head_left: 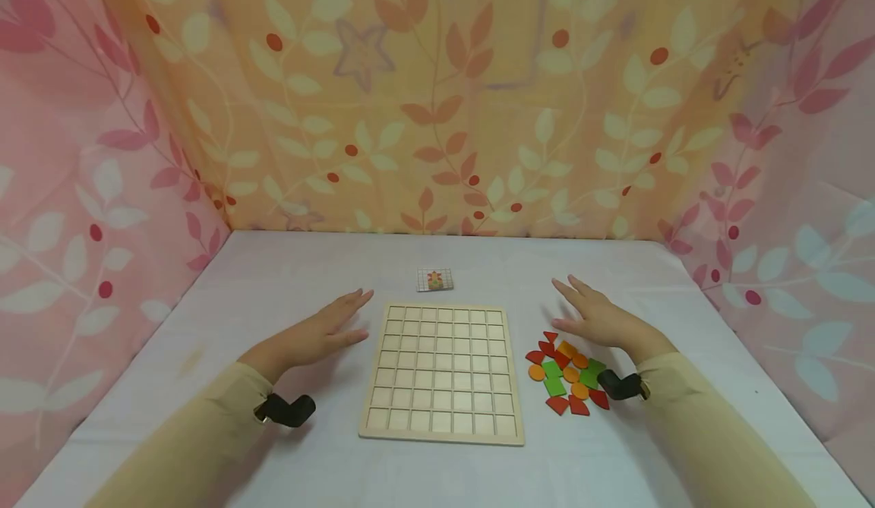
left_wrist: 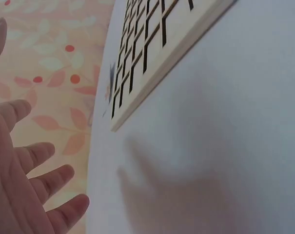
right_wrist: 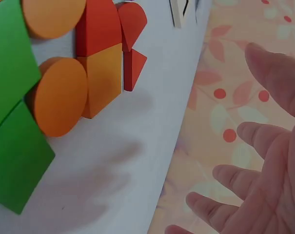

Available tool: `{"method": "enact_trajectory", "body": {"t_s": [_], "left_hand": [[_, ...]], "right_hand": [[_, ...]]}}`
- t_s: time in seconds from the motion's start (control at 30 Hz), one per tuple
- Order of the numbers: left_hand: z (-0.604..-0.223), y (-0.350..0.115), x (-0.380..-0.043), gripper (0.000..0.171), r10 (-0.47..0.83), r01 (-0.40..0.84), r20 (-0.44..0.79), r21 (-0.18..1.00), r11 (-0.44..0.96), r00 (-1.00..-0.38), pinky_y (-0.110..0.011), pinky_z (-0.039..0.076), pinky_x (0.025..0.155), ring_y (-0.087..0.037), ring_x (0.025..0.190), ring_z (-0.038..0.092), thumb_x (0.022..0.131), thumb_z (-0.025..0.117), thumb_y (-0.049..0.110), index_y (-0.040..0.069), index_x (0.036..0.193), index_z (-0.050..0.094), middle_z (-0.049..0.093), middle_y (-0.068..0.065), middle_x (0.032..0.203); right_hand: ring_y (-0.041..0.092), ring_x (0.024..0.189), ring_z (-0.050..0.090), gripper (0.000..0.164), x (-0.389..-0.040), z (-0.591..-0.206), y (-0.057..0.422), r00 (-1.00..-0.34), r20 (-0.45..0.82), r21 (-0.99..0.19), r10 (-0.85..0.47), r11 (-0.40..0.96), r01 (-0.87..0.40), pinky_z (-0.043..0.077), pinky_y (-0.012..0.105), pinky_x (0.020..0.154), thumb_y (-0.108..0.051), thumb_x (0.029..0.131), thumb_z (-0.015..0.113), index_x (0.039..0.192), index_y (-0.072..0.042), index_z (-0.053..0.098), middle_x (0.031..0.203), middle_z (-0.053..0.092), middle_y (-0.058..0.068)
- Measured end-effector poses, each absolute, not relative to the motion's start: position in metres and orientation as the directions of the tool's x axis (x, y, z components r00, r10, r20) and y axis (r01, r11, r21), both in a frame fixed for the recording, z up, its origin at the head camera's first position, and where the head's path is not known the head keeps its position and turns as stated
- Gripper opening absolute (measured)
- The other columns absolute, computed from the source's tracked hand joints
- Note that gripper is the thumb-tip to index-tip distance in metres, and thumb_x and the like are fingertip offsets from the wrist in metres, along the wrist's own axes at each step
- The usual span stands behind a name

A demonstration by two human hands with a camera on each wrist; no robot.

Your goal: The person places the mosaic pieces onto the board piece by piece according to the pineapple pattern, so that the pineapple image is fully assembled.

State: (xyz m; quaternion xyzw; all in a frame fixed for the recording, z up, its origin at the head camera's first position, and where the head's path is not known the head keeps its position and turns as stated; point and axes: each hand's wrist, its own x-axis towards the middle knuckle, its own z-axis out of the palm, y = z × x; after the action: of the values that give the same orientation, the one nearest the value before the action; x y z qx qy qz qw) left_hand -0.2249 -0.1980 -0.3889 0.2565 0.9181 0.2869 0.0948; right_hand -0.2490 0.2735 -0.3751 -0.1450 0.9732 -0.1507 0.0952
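A pale wooden grid board [head_left: 440, 371] lies flat on the white table between the two hands. My left hand [head_left: 314, 339] hovers left of the board, fingers spread and holding nothing; its shadow falls on the cloth in the left wrist view. To the right of the board is a loose cluster of flat pieces: green squares [head_left: 555, 386], orange discs [head_left: 536, 372] and red pieces [head_left: 579, 405] with curved edges. Over the far side of that cluster, my right hand [head_left: 601, 320] is held in the air, its fingers extended and nothing in its grasp.
Behind the board lies a small card [head_left: 434, 279] with a gridded picture of coloured shapes. Patterned cloth [head_left: 437, 98] hangs at the back and both sides of the table [head_left: 287, 257]. Black wrist mounts [head_left: 290, 410] stick out from both sleeves.
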Motion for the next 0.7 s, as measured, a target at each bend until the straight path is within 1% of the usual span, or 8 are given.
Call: {"method": "enact_trajectory", "body": {"t_s": [0.1, 0.27, 0.37, 0.43, 0.47, 0.53, 0.63, 0.7], "left_hand": [[-0.390, -0.194, -0.223, 0.069, 0.528, 0.380, -0.040, 0.648, 0.660, -0.848, -0.055, 0.015, 0.105, -0.032, 0.137, 0.015, 0.091, 0.050, 0.044, 0.025, 0.148, 0.014, 0.015, -0.010, 0.151], [-0.397, -0.190, -0.221, 0.064, 0.529, 0.281, -0.093, 0.764, 0.582, -0.843, -0.055, 0.023, 0.101, -0.030, 0.130, 0.032, 0.092, 0.047, 0.046, 0.031, 0.146, 0.017, 0.018, -0.003, 0.151], [-0.404, -0.189, -0.221, 0.059, 0.549, 0.231, -0.112, 0.825, 0.516, -0.829, -0.054, 0.022, 0.102, -0.028, 0.129, 0.033, 0.094, 0.045, 0.041, 0.028, 0.146, 0.020, 0.020, -0.001, 0.151], [-0.409, -0.188, -0.220, 0.056, 0.558, 0.201, -0.121, 0.854, 0.481, -0.821, -0.054, 0.019, 0.104, -0.028, 0.132, 0.030, 0.095, 0.044, 0.036, 0.025, 0.146, 0.022, 0.021, 0.000, 0.150], [-0.410, -0.188, -0.219, 0.055, 0.558, 0.184, -0.129, 0.863, 0.470, -0.820, -0.054, 0.018, 0.104, -0.028, 0.133, 0.027, 0.096, 0.045, 0.034, 0.024, 0.145, 0.024, 0.022, -0.001, 0.150], [-0.416, -0.187, -0.218, 0.055, 0.551, 0.169, -0.139, 0.866, 0.471, -0.822, -0.055, 0.019, 0.103, -0.028, 0.132, 0.028, 0.095, 0.046, 0.033, 0.022, 0.145, 0.025, 0.025, -0.001, 0.149], [-0.423, -0.184, -0.218, 0.056, 0.533, 0.161, -0.157, 0.850, 0.501, -0.831, -0.054, 0.026, 0.100, -0.028, 0.128, 0.035, 0.092, 0.052, 0.034, 0.025, 0.143, 0.031, 0.035, -0.004, 0.143], [-0.428, -0.182, -0.218, 0.056, 0.539, 0.187, -0.152, 0.833, 0.521, -0.828, -0.052, 0.028, 0.099, -0.026, 0.125, 0.038, 0.089, 0.057, 0.034, 0.025, 0.141, 0.035, 0.038, -0.004, 0.140]], "right_hand": [[0.049, 0.130, 0.015, 0.083, -0.252, -0.377, 0.273, -0.941, -0.138, -0.332, -0.310, 0.909, -0.251, 0.017, 0.066, 0.097, -0.052, 0.083, 0.057, 0.146, -0.014, 0.020, 0.148, 0.012, 0.025], [0.044, 0.130, 0.021, 0.077, -0.256, -0.376, 0.271, -0.936, -0.147, -0.367, -0.320, 0.896, -0.249, 0.020, 0.062, 0.099, -0.048, 0.084, 0.058, 0.144, -0.012, 0.027, 0.145, 0.023, 0.025], [0.042, 0.127, 0.029, 0.069, -0.258, -0.376, 0.270, -0.934, -0.169, -0.380, -0.315, 0.895, -0.233, 0.025, 0.059, 0.099, -0.043, 0.086, 0.058, 0.142, -0.011, 0.033, 0.141, 0.032, 0.023], [0.041, 0.123, 0.036, 0.065, -0.260, -0.377, 0.269, -0.931, -0.189, -0.386, -0.311, 0.896, -0.220, 0.030, 0.057, 0.097, -0.042, 0.087, 0.058, 0.140, -0.010, 0.037, 0.138, 0.037, 0.022], [0.040, 0.121, 0.039, 0.064, -0.260, -0.377, 0.268, -0.930, -0.200, -0.387, -0.308, 0.897, -0.214, 0.032, 0.056, 0.095, -0.042, 0.087, 0.058, 0.139, -0.011, 0.039, 0.137, 0.039, 0.022], [0.038, 0.118, 0.044, 0.061, -0.261, -0.378, 0.267, -0.928, -0.215, -0.387, -0.305, 0.899, -0.205, 0.036, 0.054, 0.093, -0.042, 0.087, 0.058, 0.137, -0.011, 0.042, 0.136, 0.042, 0.021], [0.037, 0.114, 0.048, 0.058, -0.262, -0.379, 0.267, -0.923, -0.225, -0.400, -0.313, 0.893, -0.205, 0.039, 0.052, 0.091, -0.040, 0.087, 0.058, 0.135, -0.010, 0.045, 0.134, 0.045, 0.020], [0.036, 0.113, 0.049, 0.056, -0.263, -0.379, 0.267, -0.922, -0.227, -0.406, -0.315, 0.891, -0.205, 0.039, 0.052, 0.091, -0.039, 0.087, 0.058, 0.133, -0.009, 0.046, 0.132, 0.047, 0.020]]}}
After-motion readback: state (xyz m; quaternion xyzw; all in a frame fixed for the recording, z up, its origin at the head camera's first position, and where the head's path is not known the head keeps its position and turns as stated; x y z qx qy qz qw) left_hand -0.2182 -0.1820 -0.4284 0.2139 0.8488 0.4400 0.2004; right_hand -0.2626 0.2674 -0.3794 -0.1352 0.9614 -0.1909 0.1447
